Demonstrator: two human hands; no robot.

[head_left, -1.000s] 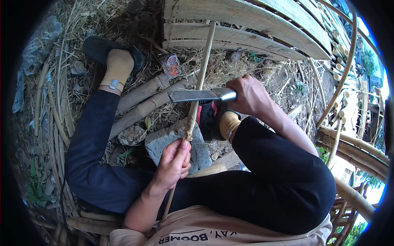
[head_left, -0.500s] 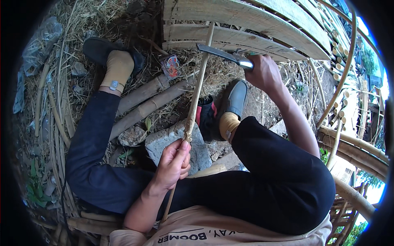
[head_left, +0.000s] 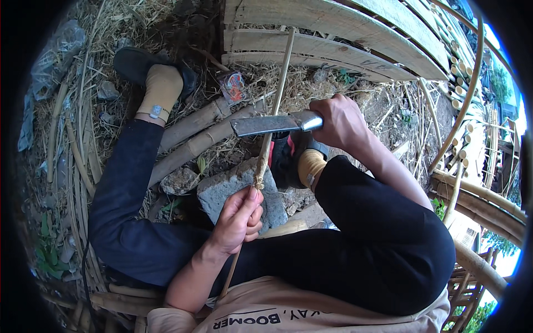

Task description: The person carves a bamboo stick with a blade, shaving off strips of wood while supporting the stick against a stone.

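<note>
While the left hand (head_left: 240, 219) clamps the thin stick (head_left: 281, 83), the right hand (head_left: 340, 123) grips the knife (head_left: 280, 122).
Its blade (head_left: 252, 126) crosses the stick's long axis, beyond the left hand.

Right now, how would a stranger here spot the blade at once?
Find the slatted wooden panel at the top, then the long pale stick slanting from there down to the left hand. Look where the blade crosses that stick, pointing left from the right hand. It is broad, flat grey metal, unlike the thin straw-coloured stick.
</note>
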